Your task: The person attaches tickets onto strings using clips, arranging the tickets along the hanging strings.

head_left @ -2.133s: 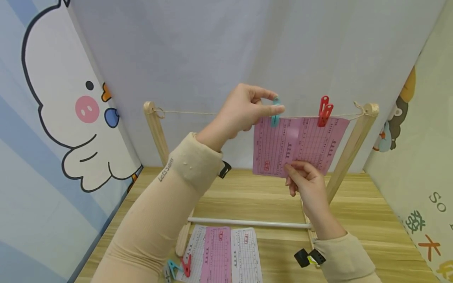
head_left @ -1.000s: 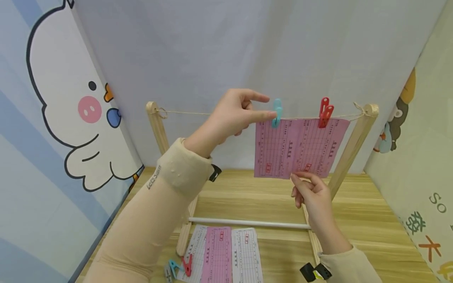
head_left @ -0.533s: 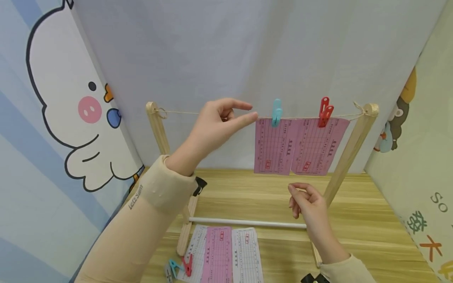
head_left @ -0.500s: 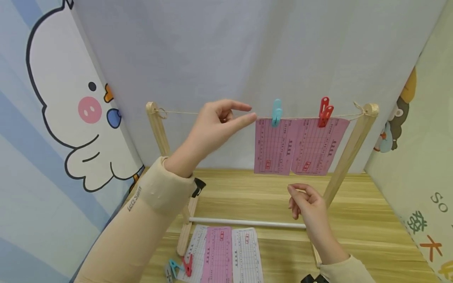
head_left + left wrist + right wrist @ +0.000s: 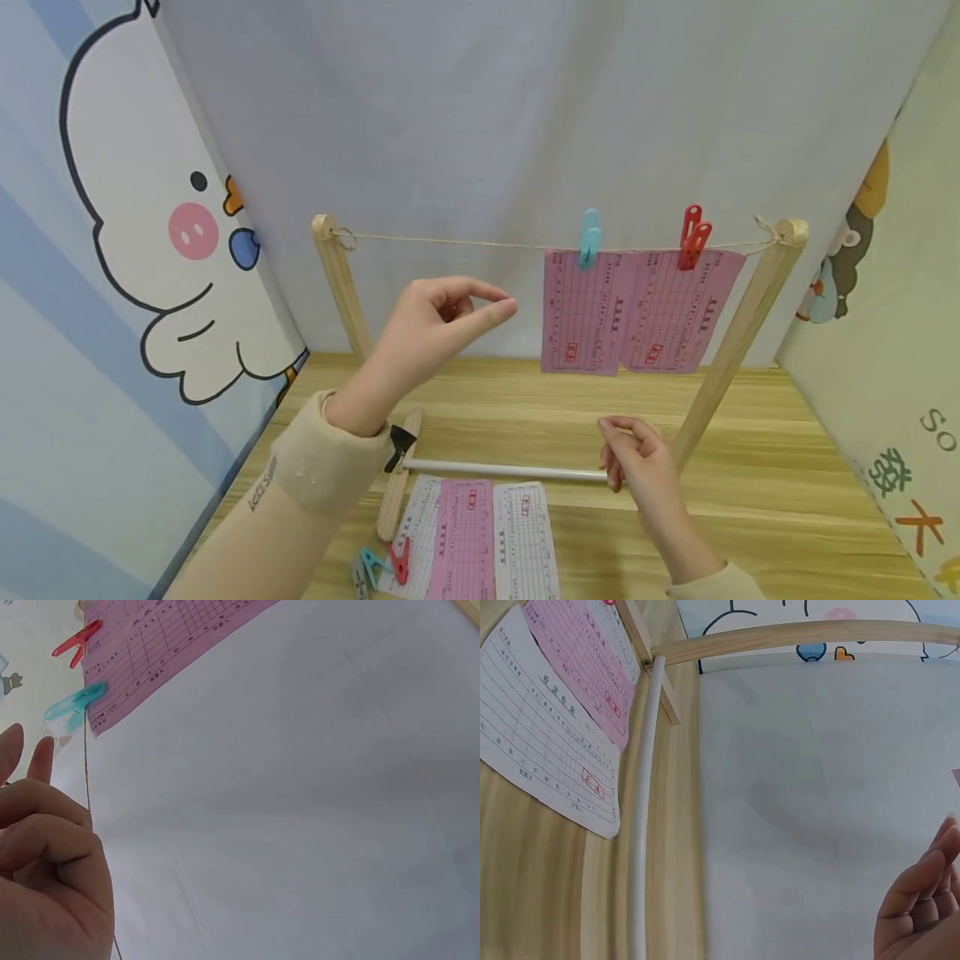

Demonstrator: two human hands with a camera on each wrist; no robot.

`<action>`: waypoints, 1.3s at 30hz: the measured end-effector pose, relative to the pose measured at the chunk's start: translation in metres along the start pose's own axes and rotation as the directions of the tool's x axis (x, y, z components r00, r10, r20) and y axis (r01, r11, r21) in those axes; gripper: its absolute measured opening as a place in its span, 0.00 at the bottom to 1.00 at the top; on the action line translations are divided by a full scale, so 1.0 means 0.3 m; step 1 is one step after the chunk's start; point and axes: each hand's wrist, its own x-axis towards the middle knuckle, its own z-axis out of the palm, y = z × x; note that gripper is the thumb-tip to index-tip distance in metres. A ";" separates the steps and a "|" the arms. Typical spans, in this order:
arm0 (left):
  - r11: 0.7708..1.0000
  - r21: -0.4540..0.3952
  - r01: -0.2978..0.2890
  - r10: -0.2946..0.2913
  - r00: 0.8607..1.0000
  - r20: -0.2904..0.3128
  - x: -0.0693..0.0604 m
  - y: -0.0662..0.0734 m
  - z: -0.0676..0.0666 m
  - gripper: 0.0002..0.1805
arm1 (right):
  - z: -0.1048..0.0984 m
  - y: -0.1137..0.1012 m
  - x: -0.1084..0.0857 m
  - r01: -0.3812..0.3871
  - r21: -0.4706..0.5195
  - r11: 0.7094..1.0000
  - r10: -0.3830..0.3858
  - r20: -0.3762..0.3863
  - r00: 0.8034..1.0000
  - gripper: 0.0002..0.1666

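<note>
A pale curtain (image 5: 420, 125) backs the bench (image 5: 802, 483). Pink paper (image 5: 600, 312) hangs above the right grip (image 5: 641, 462), fingertips seemingly together, and right of the left grip (image 5: 431, 329), slightly parted; both empty. Blue peg (image 5: 589, 240) and red peg (image 5: 694, 242) presumably stop it slipping.

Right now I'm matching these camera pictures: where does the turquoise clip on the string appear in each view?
Head: turquoise clip right of centre, above mid-height, just left of the red clip.
Left wrist: turquoise clip at upper left, at the edge of the pink paper.
Right wrist: not in it.
Shared landmark: the pale backdrop, visible in all three.
</note>
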 end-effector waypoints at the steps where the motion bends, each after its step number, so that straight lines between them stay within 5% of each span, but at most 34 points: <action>1: 1.000 -0.002 0.008 -0.008 1.000 0.001 -0.009 -0.008 0.000 0.09 | 0.002 0.009 -0.003 -0.011 0.000 1.000 0.011 0.003 1.000 0.16; 18: 0.994 0.084 0.071 -0.070 0.997 -0.016 -0.137 -0.166 -0.009 0.10 | 0.039 0.148 -0.044 -0.158 0.020 0.987 0.158 -0.034 0.987 0.20; 33: 0.981 0.012 0.194 -0.193 0.979 -0.058 -0.227 -0.283 0.010 0.12 | 0.067 0.232 -0.050 -0.208 0.012 0.978 0.208 -0.026 0.978 0.22; 39: 0.981 -0.039 0.191 -0.194 0.975 -0.111 -0.283 -0.340 0.046 0.10 | 0.083 0.263 -0.065 -0.232 0.008 0.973 0.232 -0.026 0.972 0.23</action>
